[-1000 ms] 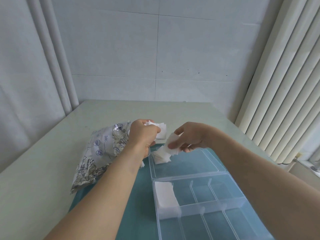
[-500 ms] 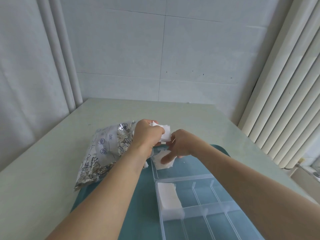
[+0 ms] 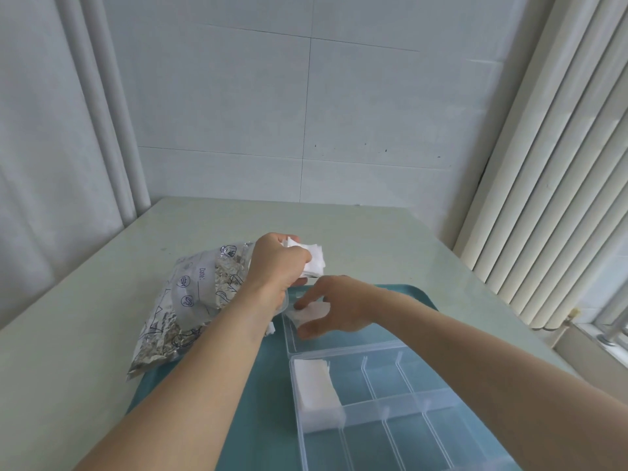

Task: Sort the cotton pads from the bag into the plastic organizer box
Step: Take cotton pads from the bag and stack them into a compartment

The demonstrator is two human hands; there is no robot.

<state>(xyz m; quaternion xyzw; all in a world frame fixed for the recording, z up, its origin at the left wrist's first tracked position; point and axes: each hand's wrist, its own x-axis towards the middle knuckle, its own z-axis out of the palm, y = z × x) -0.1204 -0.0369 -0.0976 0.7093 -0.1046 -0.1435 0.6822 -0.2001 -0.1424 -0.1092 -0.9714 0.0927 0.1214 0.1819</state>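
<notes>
Right hand (image 3: 334,307) had dropped from beside left hand (image 3: 277,266) onto loose pads (image 3: 311,312) in open lid (image 3: 339,338), fingers loosely spread, pressing; left hand still gripped pad stack (image 3: 312,261); box (image 3: 390,416) held 1 filled compartment; sorting barely begun.

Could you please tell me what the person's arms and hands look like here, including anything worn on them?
Both forearms are bare as far as the frame shows; no sleeves are visible. The left hand and the right hand wear no gloves, and no watch, bracelet or ring is visible on the sides that show.
</notes>
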